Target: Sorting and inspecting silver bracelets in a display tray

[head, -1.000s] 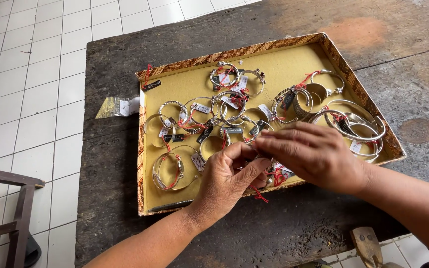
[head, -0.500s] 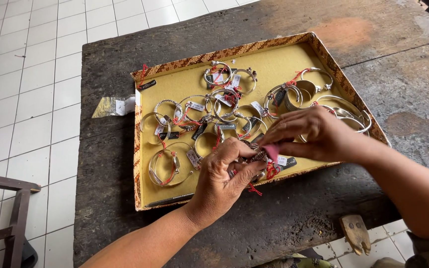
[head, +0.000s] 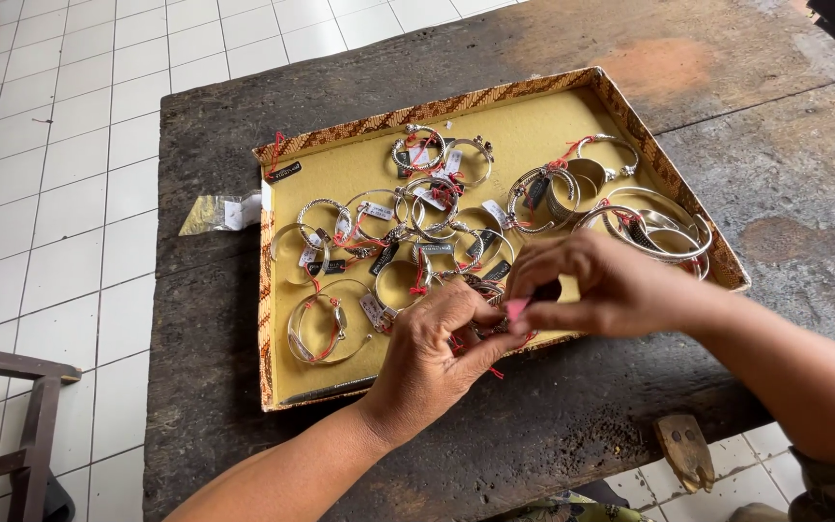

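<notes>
Soft even daylight, sharp focus

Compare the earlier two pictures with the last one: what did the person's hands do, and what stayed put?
The right hand lifted off the bracelets and met the left hand over the tray's near edge, now pinching a small pink tag. The tray and loose bracelets stayed where they were.

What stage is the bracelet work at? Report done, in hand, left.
Done: many silver bangles with red strings and small tags lie spread in the shallow yellow-lined tray with a patterned rim. In hand: the left hand and right hand pinch one silver piece with red thread over the tray's near edge; a small pink bit shows between the fingers. Left: cannot be told from this view.
</notes>
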